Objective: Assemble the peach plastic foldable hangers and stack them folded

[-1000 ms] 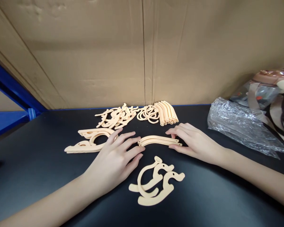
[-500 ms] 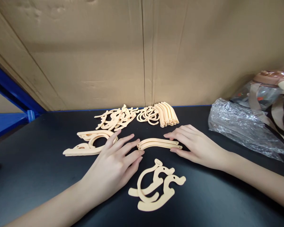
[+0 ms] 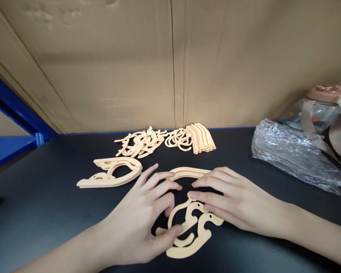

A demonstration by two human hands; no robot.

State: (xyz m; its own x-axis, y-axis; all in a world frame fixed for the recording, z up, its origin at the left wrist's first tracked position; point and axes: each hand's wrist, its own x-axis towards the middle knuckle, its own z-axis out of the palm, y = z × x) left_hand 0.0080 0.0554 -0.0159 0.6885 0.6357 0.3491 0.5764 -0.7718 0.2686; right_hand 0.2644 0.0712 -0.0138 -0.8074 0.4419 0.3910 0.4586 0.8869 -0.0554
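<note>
Several cream pieces, which look like folding-hanger parts, lie between my hands. Nearest me are two hooked arm pieces (image 3: 191, 244) and a thin C-shaped hook (image 3: 174, 212) overlapping them. My left hand (image 3: 139, 216) hovers over their left side, thumb and fingers apart, the thumb covering part of an arm piece. Stretched over the right ends of these parts is my right hand (image 3: 235, 197), a fingertip at the hook's top; I cannot tell whether it presses on it. Just beyond lie two slightly curved bars (image 3: 189, 172), partly hidden by the fingers of both hands.
Left of centre lies an assembled, folded hanger stack (image 3: 108, 184). Along the back are a pile of arm pieces (image 3: 142, 142), a pile of hooks (image 3: 178, 138) and a row of curved bars (image 3: 201, 138). Clear plastic wrap (image 3: 290, 155) and a strapped bottle (image 3: 324, 102) stand right.
Both hands have come back from the ends of the two curved bars towards me, over the hook and arm pieces. The right hand moved left and nearer; the left thumb spread away.
</note>
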